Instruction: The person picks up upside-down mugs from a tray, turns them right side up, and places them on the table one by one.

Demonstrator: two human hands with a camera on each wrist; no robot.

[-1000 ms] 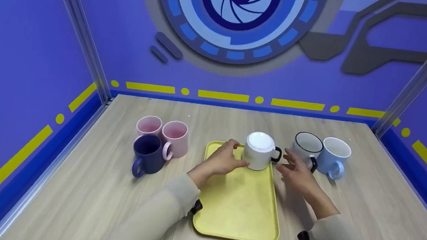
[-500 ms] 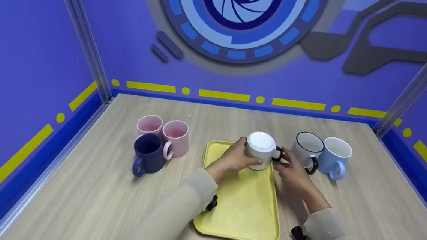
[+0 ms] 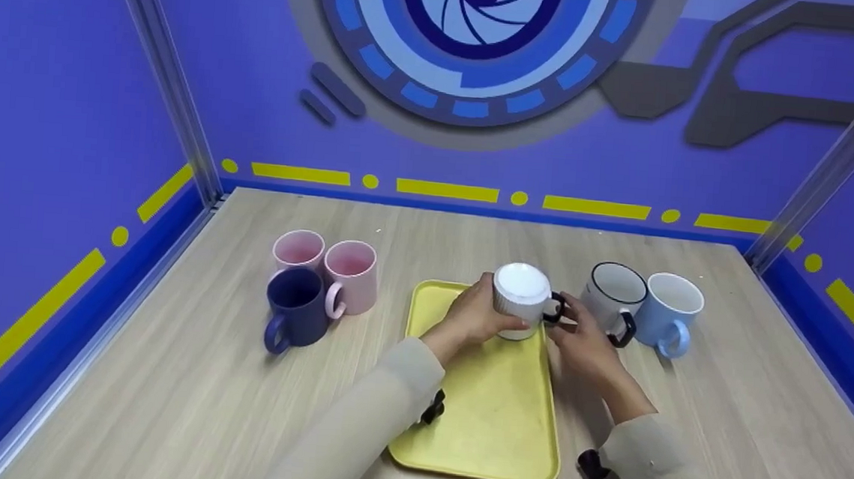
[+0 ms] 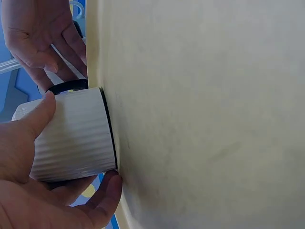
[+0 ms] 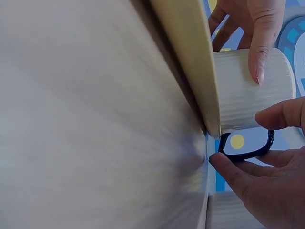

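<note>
A white ribbed mug [image 3: 519,298] stands upside down at the far end of the yellow tray [image 3: 485,424], its black handle [image 5: 248,155] turned to the right. My left hand [image 3: 476,314] holds the mug from its left side; in the left wrist view the thumb lies along the wall and the fingers curl behind it. My right hand [image 3: 585,337] is at the handle, with fairly straight fingers by its outer edge. In the right wrist view the right thumb [image 5: 281,115] overlaps the mug's wall; whether it presses there I cannot tell.
Just right of the right hand are a white mug with a black rim [image 3: 611,290] and a light-blue mug [image 3: 669,309], both upright. A navy mug [image 3: 298,309] and two pink mugs [image 3: 356,280] are grouped at left. Purple walls enclose the wooden table [image 3: 199,374].
My left hand has moved right and closed round the white mug. My right hand has shifted left to its handle. The mug and tray stay about where they were.
</note>
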